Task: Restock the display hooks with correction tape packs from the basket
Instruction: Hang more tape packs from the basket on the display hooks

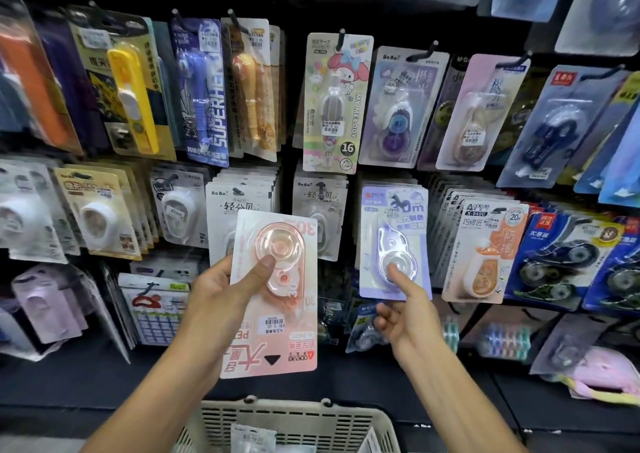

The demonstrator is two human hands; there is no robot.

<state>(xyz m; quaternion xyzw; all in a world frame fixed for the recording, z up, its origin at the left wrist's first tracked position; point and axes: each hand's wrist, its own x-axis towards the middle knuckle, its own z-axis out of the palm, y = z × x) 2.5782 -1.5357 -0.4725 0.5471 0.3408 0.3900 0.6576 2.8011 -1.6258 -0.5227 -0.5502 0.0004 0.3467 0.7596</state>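
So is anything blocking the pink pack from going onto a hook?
The pink pack, held upside down in the left hand, faces hooks already hung with packs. The right hand touches the lilac pack; no empty hook shows.

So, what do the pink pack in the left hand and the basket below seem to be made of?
Pink correction tape pack: it looks like a printed card backing, matte, with a clear glossy plastic blister over the tape, since light reflects on the bubble and the reels show through. The left hand grips it upside down.
Basket: probably moulded plastic, off-white and dull, judging by its slotted walls.
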